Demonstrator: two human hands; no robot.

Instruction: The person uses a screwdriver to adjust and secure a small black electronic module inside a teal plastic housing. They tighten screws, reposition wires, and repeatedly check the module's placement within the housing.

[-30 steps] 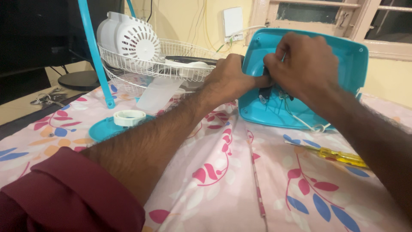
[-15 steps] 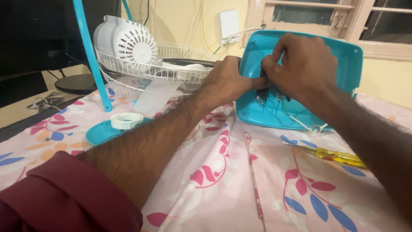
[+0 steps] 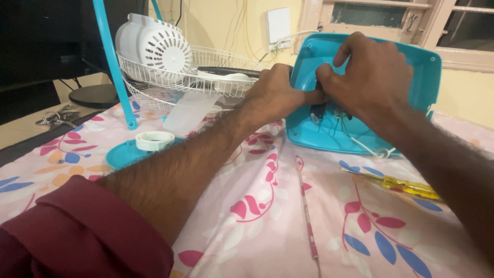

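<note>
The turquoise housing [image 3: 422, 72] is propped on its lower edge at the far side of the floral cloth [image 3: 319, 226], tilted back toward the wall, with its open inner face turned toward the wearer. Its long axis runs left to right. Both hands are placed at the left half of that inner face, directly ahead of the forearms, so the work point lies forward and slightly above the cloth.

The left hand [image 3: 272, 95] is brought in from the left, knuckles up, fingers curled, with the thumb and forefinger pinched on a small dark part [image 3: 318, 109] inside the housing. The right hand [image 3: 373, 77] is arched over from the right, fingers bent, its fingertips pressed against the same spot; what exactly is gripped under it cannot be told. The two hands touch at the fingertips, and neither is clearly nearer. White wires [image 3: 370, 149] trail out below them.

A yellow screwdriver [image 3: 406, 186] lies unheld near the right forearm. A white wire fan guard [image 3: 175, 72] stands beside the left hand.
</note>
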